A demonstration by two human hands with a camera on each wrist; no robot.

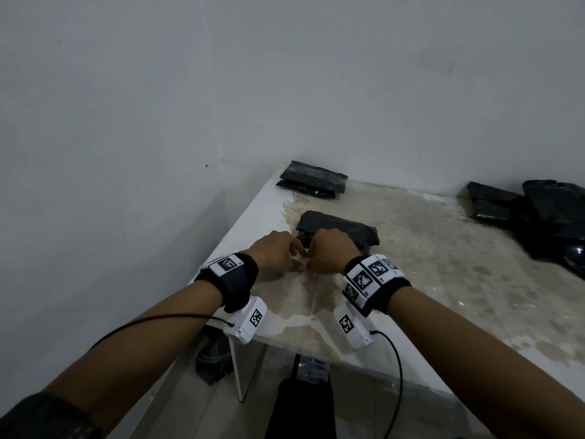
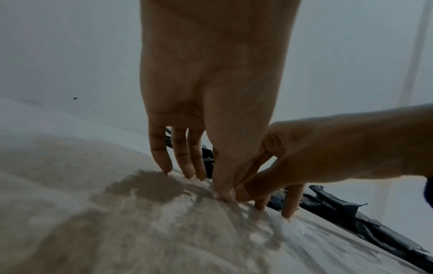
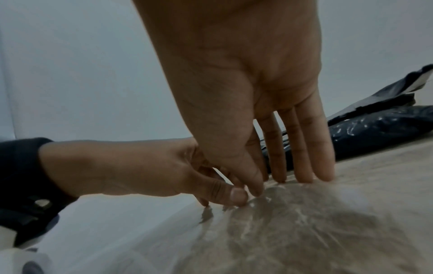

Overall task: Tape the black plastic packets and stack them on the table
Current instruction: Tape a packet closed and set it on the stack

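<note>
Hands meeting at the near left part of the table (image 1: 443,280), just in front of a black packet (image 1: 340,231) that lies flat on it. The left hand (image 1: 277,253) and right hand (image 1: 329,251) touch at thumb and forefinger, tips pressed to the tabletop; the other fingers (image 3: 304,148) hang straight down, their tips at the surface. Whether anything is pinched between the thumbs and forefingers cannot be told (a glint at the contact point, clearest in the right wrist view, could be clear tape or only the glossy film over the table). The near edge of the packet is hidden behind both hands. A second packet (image 1: 311,179) rests at the far left corner of the table, against the wall; a heap of black packets (image 1: 538,217) at the far right is cut off by the frame edge. Square black-and-white coded markers sit on both wristbands (image 1: 373,278); no readable words or brand names show anywhere.
</note>
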